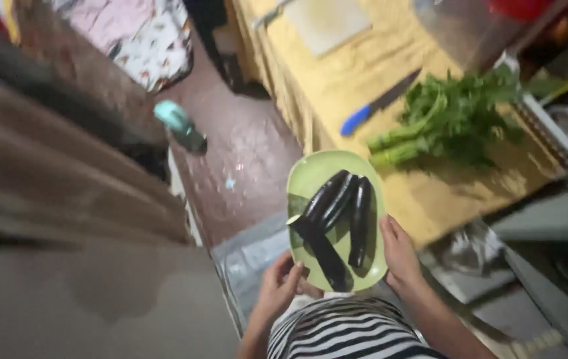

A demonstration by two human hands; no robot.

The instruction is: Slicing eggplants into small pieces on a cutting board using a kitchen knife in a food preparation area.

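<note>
A pale green plate (314,171) carries several long dark purple eggplants (338,219). My left hand (283,284) grips the plate's near left edge from below. On the near right edge rests my right hand (398,252), thumb along the rim. The plate is held in front of my striped shirt (344,329), just off the near corner of a table with a yellow cloth (337,80).
On the yellow cloth lie a knife with a blue handle (378,104), a bunch of leafy green stalks (447,119) and a pale cutting board (327,21). A teal bottle (179,125) stands on the reddish floor. A brown door or panel (51,179) fills the left.
</note>
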